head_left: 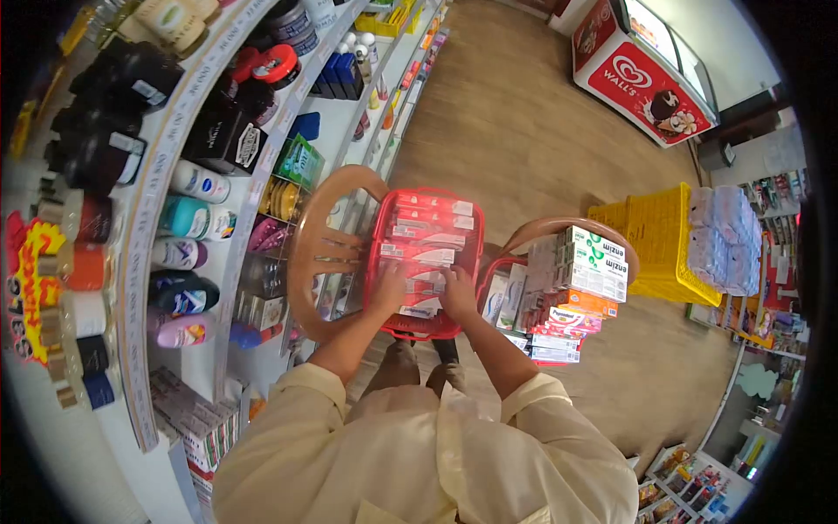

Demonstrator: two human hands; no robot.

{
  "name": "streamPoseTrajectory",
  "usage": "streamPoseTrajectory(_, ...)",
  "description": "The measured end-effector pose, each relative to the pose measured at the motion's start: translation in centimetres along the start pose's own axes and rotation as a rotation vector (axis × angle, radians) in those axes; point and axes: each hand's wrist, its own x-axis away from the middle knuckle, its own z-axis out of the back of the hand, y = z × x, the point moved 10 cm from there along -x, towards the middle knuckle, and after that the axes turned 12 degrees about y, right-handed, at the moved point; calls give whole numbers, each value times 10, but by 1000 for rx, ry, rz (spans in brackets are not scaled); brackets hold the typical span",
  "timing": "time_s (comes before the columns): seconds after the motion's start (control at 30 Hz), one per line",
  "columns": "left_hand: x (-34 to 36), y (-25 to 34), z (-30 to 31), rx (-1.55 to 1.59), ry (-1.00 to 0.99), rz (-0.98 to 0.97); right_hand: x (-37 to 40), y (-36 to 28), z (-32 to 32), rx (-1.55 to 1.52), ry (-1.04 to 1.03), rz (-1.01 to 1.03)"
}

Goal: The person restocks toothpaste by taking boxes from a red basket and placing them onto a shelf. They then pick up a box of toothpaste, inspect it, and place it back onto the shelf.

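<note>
Here, in the head view, both hands meet at the middle of the frame over a red basket (374,253) that rests on the seat of a wooden chair (305,253) with a rounded back. The basket is filled with long, thin red-and-white boxes (428,231) lying flat in a stack. Their long axes run left to right across the frame, dipping slightly toward the right, and their ends point at the basket's side walls.

The left hand (388,288) lies on the left ends of the lowest boxes, and the right hand (456,295) lies on the right ends. The nearest box (422,293) spans the gap between them. The fingers of both hands are partly bent over the cardboard, but I cannot tell whether they actually grip a box or only press on it. Cream sleeves (524,393) run down from the wrists to the bottom of the frame.

Just right of centre, a second chair (559,225) carries another basket (489,275) piled with cartons. Green-and-white ones (598,253) sit on top (lettering too small to trust) and an orange one (587,303) lies beneath. Further right a yellow basket (659,227) stands on the wooden floor (515,122) with pale wrapped packs (724,236) beside it.

Shelves (148,218) curve down the left side of the frame, holding small bottles (188,227) and dark boxes (227,135). A red freezer (637,79) stands at the upper right.
</note>
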Motion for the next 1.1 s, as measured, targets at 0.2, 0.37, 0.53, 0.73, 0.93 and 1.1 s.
streamPoseTrajectory(0.2,-11,-35,-38,-200,-202,-162,-3,16,-51,-5,-174,-4)
streamPoseTrajectory(0.37,-2,-68,-60,-220,-307,-88,2,25,-66,58,-353,-2)
streamPoseTrajectory(0.53,-13,-56,-6,81,-215,-39,17,20,-38,-97,-469,-96)
streamPoseTrajectory(0.73,4,-25,56,805,-179,240,90,-10,-23,-921,-799,-339)
streamPoseTrajectory(0.93,70,-7,111,1057,190,665,141,-96,56,-1209,-1065,-482)
streamPoseTrajectory(1.1,151,39,163,1227,557,809,174,-155,127,-1353,-1322,-486)
